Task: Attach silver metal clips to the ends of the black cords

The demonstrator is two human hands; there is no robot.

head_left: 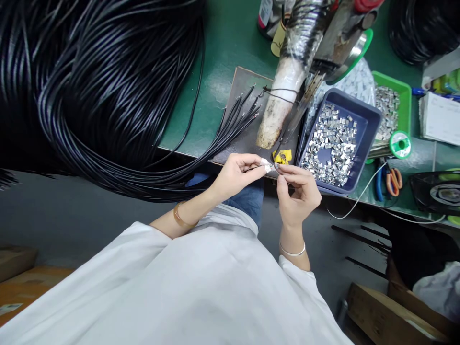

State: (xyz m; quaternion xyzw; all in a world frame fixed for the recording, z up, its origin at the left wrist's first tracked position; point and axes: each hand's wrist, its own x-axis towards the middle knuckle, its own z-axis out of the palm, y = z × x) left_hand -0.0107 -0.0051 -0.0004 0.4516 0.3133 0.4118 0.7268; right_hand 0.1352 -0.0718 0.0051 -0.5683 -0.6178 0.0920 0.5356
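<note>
My left hand (239,175), with white wrapping on its fingertips, pinches a thin dark piece, seemingly a cable end, at the table's front edge. Facing it, my right hand (298,191) holds a tiny metallic piece between thumb and fingers, and the fingertips of both hands nearly meet. Just beyond them a yellow piece (282,156) lies beneath the tip of a metal tool (298,110). Black cables (201,167) curve in from the left, their ends resting on a dark board (239,96). Right of my hands stands a blue-grey tray (364,129) holding many small metal clips (332,148).
A large bundle of black cable (108,72) covers the left. A plastic-wrapped tube (283,91) leans over the board. Farther right are a green tray (404,96), a solder spool (399,144), orange-handled pliers (394,182) and cardboard boxes (391,311).
</note>
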